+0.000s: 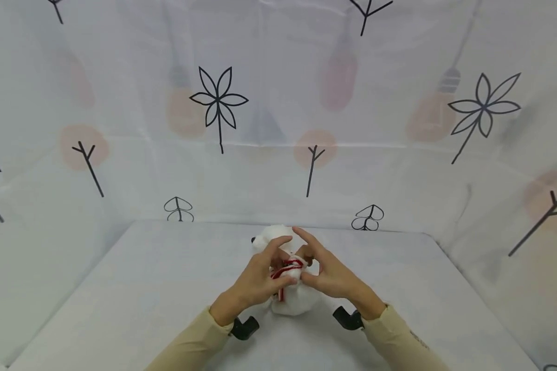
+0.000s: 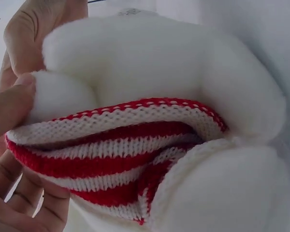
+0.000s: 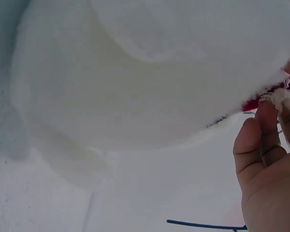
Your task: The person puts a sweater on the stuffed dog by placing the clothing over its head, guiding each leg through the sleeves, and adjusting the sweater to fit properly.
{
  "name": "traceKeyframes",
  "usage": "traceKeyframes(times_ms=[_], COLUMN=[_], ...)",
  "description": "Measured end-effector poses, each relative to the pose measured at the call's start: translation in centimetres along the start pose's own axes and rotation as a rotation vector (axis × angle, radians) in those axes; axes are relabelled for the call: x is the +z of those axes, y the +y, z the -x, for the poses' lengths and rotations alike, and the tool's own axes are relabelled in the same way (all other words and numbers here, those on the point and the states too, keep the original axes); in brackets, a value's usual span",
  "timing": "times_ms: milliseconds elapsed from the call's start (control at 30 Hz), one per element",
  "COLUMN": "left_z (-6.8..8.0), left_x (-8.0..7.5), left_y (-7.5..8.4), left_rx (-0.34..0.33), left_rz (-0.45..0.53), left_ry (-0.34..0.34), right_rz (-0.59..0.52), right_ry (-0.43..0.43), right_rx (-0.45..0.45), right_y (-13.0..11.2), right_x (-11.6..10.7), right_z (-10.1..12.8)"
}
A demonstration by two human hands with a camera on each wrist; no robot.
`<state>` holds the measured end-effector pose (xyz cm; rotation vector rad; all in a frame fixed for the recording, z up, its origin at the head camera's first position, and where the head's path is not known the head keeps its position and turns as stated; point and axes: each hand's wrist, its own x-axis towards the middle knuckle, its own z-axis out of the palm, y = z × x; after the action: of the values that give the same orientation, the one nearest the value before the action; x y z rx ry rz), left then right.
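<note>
A white plush toy (image 1: 294,304) with a black nose sits on the white table, facing left in the head view. Round its neck runs a knitted scarf (image 2: 106,150), striped red and white. My left hand (image 1: 257,275) holds the scarf at the toy's near side, thumb above and fingers below it in the left wrist view. Opposite it, my right hand (image 1: 331,273) pinches a white and red part of the scarf (image 3: 285,99), its index finger raised. Both hands almost meet in front of the toy and hide part of the scarf. White plush fills much of both wrist views.
The white table (image 1: 167,268) spreads around the toy. Behind it hangs a pale cloth (image 1: 260,175) printed with leaves, twigs and bulbs. Black wrist devices (image 1: 245,328) show beneath both forearms, close to the tabletop.
</note>
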<state>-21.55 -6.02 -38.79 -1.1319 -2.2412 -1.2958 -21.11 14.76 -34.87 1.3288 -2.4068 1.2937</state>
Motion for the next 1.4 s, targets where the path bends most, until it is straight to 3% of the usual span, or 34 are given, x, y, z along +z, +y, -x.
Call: traceKeyframes(times_ms=[267, 400, 533, 667, 833, 1033, 1200, 1333, 1400], left_z=[-0.1, -0.2, -0.2, -0.2, -0.4, -0.5, -0.5, -0.5, -0.5], left_x=[-0.1, 0.2, 0.6, 0.9, 0.9, 0.5, 0.4, 0.3, 0.2], left_y=[-0.9, -1.4, -2.0, -2.4, -2.8, -3.4, -4.0, -3.9, -3.9], left_rx=[-0.009, 0.001, 0.031, 0.073, 0.108, 0.134, 0.136, 0.104, 0.088], left_rz=[-0.085, -0.136, -0.192, -0.254, -0.295, -0.334, -0.342, -0.273, -0.203], left_ry=[-0.005, 0.037, 0.127, 0.205, 0.243, 0.223, 0.161, 0.108, 0.12], right_rz=[0.013, 0.036, 0.134, 0.246, 0.304, 0.245, 0.189, 0.216, 0.232], right_ry=[-0.031, -0.015, 0.062, 0.132, 0.188, 0.183, 0.169, 0.15, 0.149], right_rx=[0.107, 0.029, -0.056, -0.088, -0.068, -0.001, 0.089, 0.135, 0.153], right_y=[3.8, 4.7, 5.1, 5.3, 5.6, 5.9, 5.7, 5.7, 5.7], right_x=[0.8, 1.3, 2.1, 2.7, 2.7, 1.9, 1.3, 1.1, 1.0], right_z=[-0.4, -0.8, -1.1, -1.3, -1.4, -1.5, -1.8, -2.0, -2.1])
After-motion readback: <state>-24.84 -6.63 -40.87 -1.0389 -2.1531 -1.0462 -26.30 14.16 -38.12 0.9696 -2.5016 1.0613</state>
